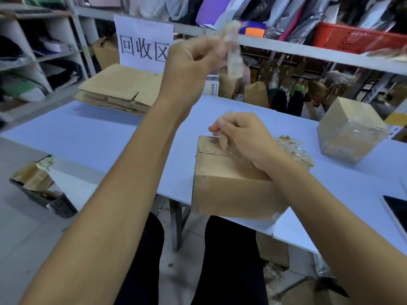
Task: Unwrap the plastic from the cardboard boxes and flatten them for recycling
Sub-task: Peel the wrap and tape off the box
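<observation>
Fingers of the left hand [193, 62], raised above the table, pinch a twisted strip of clear plastic wrap [233, 60] that hangs blurred. Fingers of the right hand [244, 137] curl around crumpled clear plastic film [293, 150] on top of a brown cardboard box [229, 190] at the near edge of the pale blue table [92, 137]. Second plastic-wrapped cardboard box [350, 130]: far right. Stack of flattened brown cardboard [119, 91]: far left, before a white paper sign [143, 40].
</observation>
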